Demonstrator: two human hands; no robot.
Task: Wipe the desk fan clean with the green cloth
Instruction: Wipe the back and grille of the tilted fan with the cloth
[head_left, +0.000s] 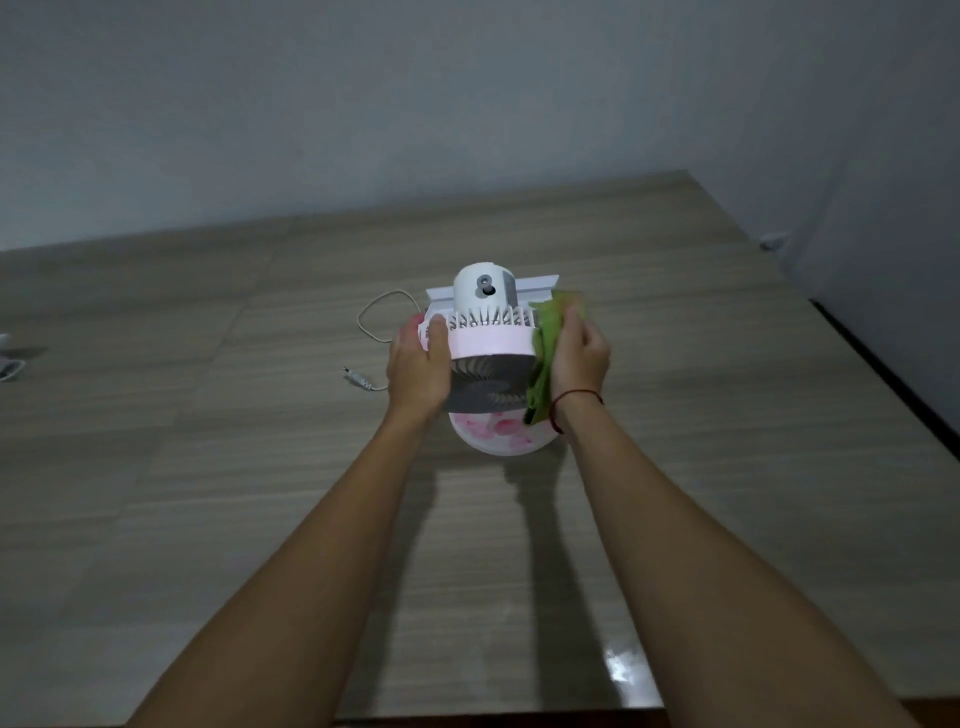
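The left hand (418, 366) is wrapped around the left rim of the fan (491, 343), thumb over the pink ring, while the right hand (579, 358) is closed on the cloth (543, 374), pressing it to the fan's right side. The fan sits mid-table (208, 467), its cord (371, 332) trailing left, with bare wood all around and the table's right edge well off.

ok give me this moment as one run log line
left hand: grips desk fan rim | right hand: presses green cloth on fan's right side | cable: unplugged, on table
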